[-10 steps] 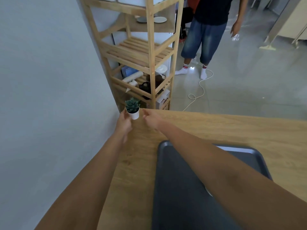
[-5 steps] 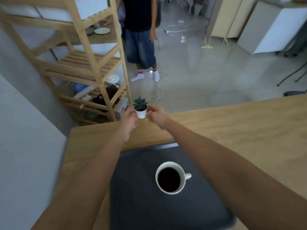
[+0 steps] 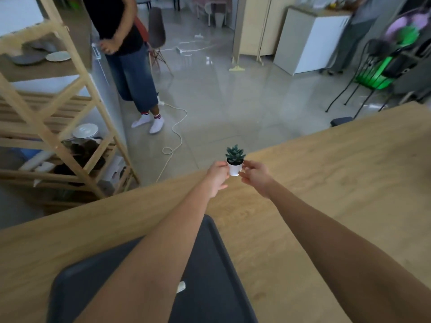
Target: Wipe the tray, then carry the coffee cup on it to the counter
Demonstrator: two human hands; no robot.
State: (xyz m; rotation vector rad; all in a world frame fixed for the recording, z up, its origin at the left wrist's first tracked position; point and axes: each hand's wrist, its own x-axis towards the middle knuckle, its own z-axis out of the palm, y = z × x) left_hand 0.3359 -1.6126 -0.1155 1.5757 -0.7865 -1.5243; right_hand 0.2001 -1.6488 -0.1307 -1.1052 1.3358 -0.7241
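Note:
A dark grey tray (image 3: 210, 264) lies on the wooden table (image 3: 326, 194) close to me. My left forearm hides the coffee cup on it, except for a bit of its white handle (image 3: 181, 286). At the table's far edge both hands hold a small potted succulent (image 3: 235, 159) in a white pot. My left hand (image 3: 217, 177) grips the pot's left side and my right hand (image 3: 255, 174) pinches its right side.
A wooden shelf rack (image 3: 58, 124) with plates and boxes stands to the left. A person (image 3: 128, 54) in dark shorts and white socks stands on the floor beyond it, near a white cable (image 3: 175, 141). Chairs and a white cabinet (image 3: 310, 40) are at the back right.
The view has swung right. Both hands stay on the little pot, which now sits further right along the table's far edge. My left arm now covers the cup.

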